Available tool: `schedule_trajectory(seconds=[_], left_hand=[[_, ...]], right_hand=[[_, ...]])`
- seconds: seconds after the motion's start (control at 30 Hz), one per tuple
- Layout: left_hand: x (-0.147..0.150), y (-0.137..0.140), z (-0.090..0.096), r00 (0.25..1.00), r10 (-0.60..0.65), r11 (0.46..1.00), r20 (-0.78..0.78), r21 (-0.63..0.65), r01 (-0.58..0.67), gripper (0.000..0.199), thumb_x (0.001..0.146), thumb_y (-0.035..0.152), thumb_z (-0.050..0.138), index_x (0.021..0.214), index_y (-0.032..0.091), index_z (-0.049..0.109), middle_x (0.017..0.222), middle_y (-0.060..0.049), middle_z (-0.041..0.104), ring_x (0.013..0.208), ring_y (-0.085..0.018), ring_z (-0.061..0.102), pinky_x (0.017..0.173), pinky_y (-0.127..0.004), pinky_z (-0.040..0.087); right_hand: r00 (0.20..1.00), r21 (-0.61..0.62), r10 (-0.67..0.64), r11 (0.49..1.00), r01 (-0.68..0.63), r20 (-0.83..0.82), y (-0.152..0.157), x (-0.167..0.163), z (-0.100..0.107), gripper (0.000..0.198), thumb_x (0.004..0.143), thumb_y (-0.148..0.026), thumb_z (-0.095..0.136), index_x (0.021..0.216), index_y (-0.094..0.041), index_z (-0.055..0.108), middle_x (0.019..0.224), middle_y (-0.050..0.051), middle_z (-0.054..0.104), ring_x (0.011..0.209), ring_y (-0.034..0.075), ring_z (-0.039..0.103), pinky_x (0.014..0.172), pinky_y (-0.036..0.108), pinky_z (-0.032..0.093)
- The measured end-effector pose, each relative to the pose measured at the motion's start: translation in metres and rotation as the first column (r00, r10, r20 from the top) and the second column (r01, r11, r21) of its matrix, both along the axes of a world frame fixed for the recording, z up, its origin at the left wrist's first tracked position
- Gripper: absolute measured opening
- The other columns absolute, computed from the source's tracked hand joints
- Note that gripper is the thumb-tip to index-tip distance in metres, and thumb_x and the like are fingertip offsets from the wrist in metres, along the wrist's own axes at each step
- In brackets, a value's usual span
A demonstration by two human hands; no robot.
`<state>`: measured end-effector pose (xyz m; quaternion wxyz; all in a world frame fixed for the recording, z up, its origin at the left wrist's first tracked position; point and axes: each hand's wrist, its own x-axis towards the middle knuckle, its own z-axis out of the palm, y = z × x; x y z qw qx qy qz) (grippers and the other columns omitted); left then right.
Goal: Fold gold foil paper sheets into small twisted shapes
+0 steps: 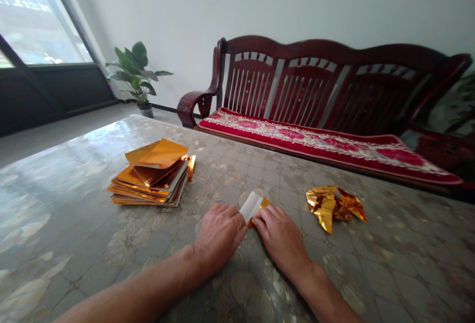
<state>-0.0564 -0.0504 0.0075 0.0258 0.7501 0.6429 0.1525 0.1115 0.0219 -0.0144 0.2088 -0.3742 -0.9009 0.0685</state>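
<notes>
A small sheet of gold foil paper [251, 205], its pale back facing up and a strip of gold showing at the right, lies on the table between my hands. My left hand [221, 230] is closed on its left edge, fingers curled and partly hidden. On the right edge, my right hand [279, 234] presses the paper with thumb and fingers together. A stack of gold foil paper sheets [152, 177] sits to the left, its top sheets askew. Several folded gold foil pieces [334, 207] lie in a loose heap to the right.
The table [122, 263] has a glossy, flower-patterned cover. Beyond its far edge stands a dark red wooden bench [308, 85] with a red floral cushion [297, 132]. A potted plant [137, 73] is at the back left, near a window [40, 16].
</notes>
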Motion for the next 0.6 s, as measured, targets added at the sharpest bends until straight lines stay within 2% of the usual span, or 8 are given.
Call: schedule_trajectory(seconds=[0.47, 0.6], left_hand=[[0.008, 0.005, 0.015, 0.993, 0.033, 0.993, -0.113, -0.113, -0.046, 0.024, 0.096, 0.030, 0.049, 0.083, 0.018, 0.065, 0.084, -0.006, 0.065, 0.083, -0.023, 0.062, 0.075, -0.034, 0.043], [0.006, 0.005, 0.018, 0.996, 0.042, 0.989, -0.079, -0.139, -0.053, 0.019, 0.093, 0.029, 0.054, 0.083, 0.018, 0.067, 0.084, -0.006, 0.066, 0.084, -0.023, 0.063, 0.076, -0.034, 0.044]], right_hand=[[0.999, 0.000, -0.040, 0.999, 0.040, -0.030, -0.002, -0.002, -0.002, 0.017, 0.094, -0.027, 0.058, 0.077, -0.023, 0.057, 0.081, 0.001, 0.063, 0.081, 0.020, 0.058, 0.072, 0.031, 0.041], [0.998, 0.019, -0.032, 0.999, 0.033, -0.045, -0.002, -0.002, -0.002, 0.020, 0.096, -0.028, 0.054, 0.077, -0.024, 0.057, 0.079, 0.001, 0.063, 0.079, 0.020, 0.058, 0.070, 0.031, 0.041]])
